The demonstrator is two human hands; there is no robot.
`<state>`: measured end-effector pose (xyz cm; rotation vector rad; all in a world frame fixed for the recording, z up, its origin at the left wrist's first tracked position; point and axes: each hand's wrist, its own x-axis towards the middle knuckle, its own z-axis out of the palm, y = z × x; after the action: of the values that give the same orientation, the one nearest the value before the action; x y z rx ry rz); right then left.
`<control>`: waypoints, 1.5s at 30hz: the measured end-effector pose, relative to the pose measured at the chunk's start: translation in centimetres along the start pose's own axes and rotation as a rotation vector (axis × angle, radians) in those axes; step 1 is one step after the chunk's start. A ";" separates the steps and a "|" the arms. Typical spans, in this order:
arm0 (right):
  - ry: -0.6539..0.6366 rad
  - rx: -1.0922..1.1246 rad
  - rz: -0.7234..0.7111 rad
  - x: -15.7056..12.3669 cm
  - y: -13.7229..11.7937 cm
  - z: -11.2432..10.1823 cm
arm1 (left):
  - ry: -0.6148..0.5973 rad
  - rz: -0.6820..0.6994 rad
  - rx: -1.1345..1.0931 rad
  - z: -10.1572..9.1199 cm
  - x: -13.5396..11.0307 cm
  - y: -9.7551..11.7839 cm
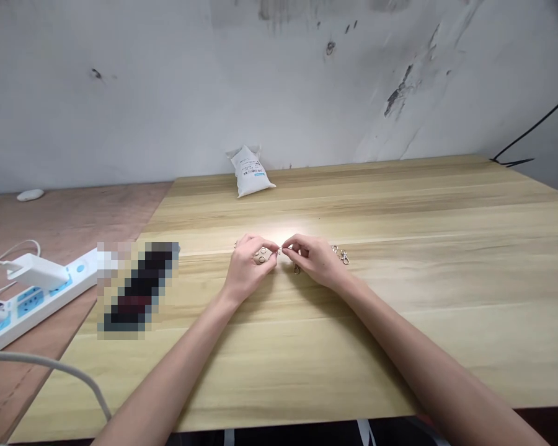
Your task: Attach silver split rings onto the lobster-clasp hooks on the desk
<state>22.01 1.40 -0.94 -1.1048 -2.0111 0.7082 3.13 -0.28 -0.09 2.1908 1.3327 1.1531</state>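
Observation:
Fingertips of my left hand (247, 265) and my right hand (320, 260) are pinched and almost meet above the table. Between them is a tiny shiny metal piece (279, 250), too small to make out; both hands are at it. Several small metal rings (262, 259) lie on the wood beside and partly behind my left hand. Just past my right hand are silvery swivel clasps (345, 257). Another small metal clasp or ring (297, 269) shows under my right fingers, partly hidden.
A white plastic packet (252, 174) with a printed label stands at the back of the wooden table (428, 248). To the left are a blurred-out dark object (142, 288), a white power strip (81, 269) with a plugged-in charger (39, 271), and a pale cable (69, 367).

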 end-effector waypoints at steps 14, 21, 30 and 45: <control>0.028 -0.010 -0.110 -0.2 -0.3 0.7 | -0.021 0.008 0.179 0.1 -0.2 -0.3; -0.024 0.180 -0.044 -0.2 -0.5 1.5 | 0.011 0.209 0.464 -0.4 -0.2 0.0; 0.011 0.070 -0.080 -0.3 -0.8 1.6 | -0.065 0.271 0.368 -0.7 -0.2 -0.4; 0.072 0.238 0.009 -0.1 -1.3 1.0 | -0.162 -0.145 -0.248 -0.3 0.0 -1.2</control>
<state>20.67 0.60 -0.60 -0.9857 -1.8094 0.8751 2.17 0.27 -0.70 1.9326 1.1899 1.0052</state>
